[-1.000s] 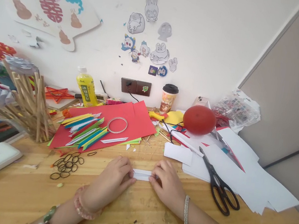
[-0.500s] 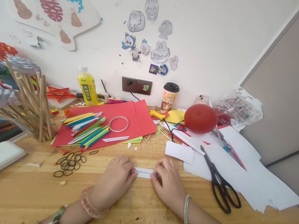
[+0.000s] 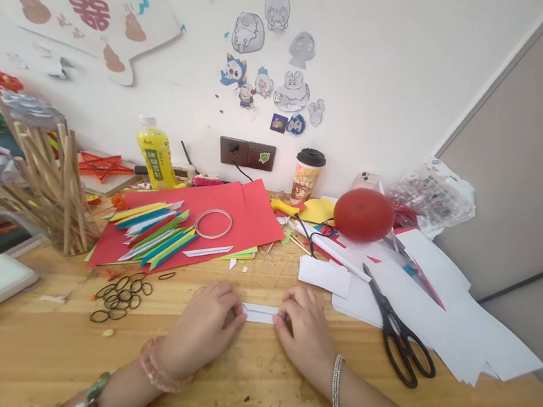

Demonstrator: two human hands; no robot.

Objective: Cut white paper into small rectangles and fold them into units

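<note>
A narrow folded strip of white paper (image 3: pixel 260 314) lies on the wooden table between my hands, a lengthwise fold line showing along it. My left hand (image 3: pixel 212 316) pinches its left end with thumb and curled fingers. At the right end, my right hand (image 3: pixel 303 326) grips the strip the same way. Both ends are hidden under my fingers. Farther back, a bundle of coloured folded paper strips (image 3: pixel 156 234) rests on red paper (image 3: pixel 255 211), with a ring-shaped bangle (image 3: pixel 211 237) and a single white folded strip (image 3: pixel 207 251) beside it.
Black scissors (image 3: pixel 398 329) lie at right on white paper sheets (image 3: pixel 466 325). Several black rubber bands (image 3: pixel 121 297) are at left, near a bunch of sticks (image 3: pixel 64 188). A yellow bottle (image 3: pixel 155 157), a lidded cup (image 3: pixel 307 178) and a red balloon (image 3: pixel 363 214) stand at the back.
The view has shifted slightly, so the objects at left sit a little farther left. My hands keep their pinch on the white paper strip, almost unmoved.
</note>
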